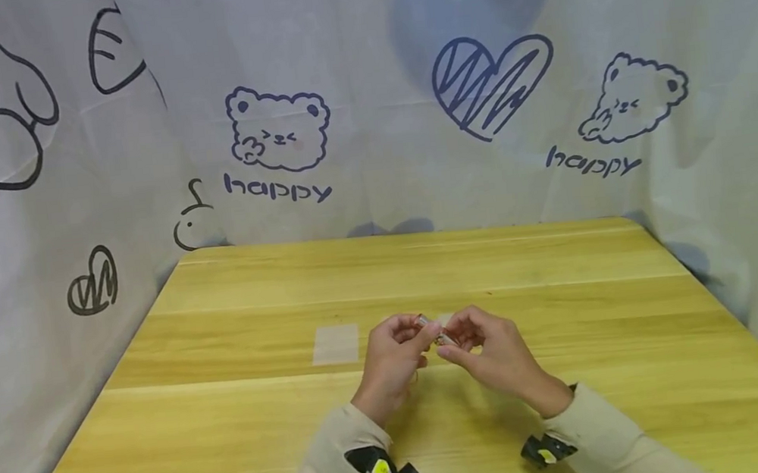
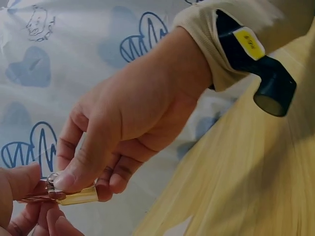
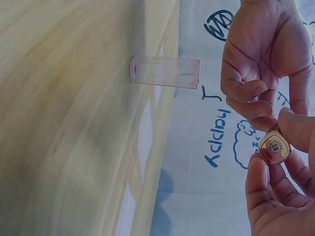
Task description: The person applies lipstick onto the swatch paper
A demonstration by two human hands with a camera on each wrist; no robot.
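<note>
A small gold tube (image 2: pixel 81 196), shaped like a lipstick case, is held between both hands above the table. My left hand (image 1: pixel 391 361) pinches one end of it, where thin reddish edges show. The other end is in my right hand (image 1: pixel 496 351), with the thumb pressed against its side in the left wrist view. The squarish end face (image 3: pixel 274 149) carries a round printed label in the right wrist view. Fingers hide much of the tube, and its exact kind is unclear. Beyond the hands, a clear piece with reddish edges (image 3: pixel 172 73) appears in the right wrist view.
A pale square (image 1: pixel 336 345) lies flat on the wooden table (image 1: pixel 233 433), left of my hands. Another pale patch is partly hidden behind the hands. White drapes (image 1: pixel 374 184) with drawn bears and hearts surround the table.
</note>
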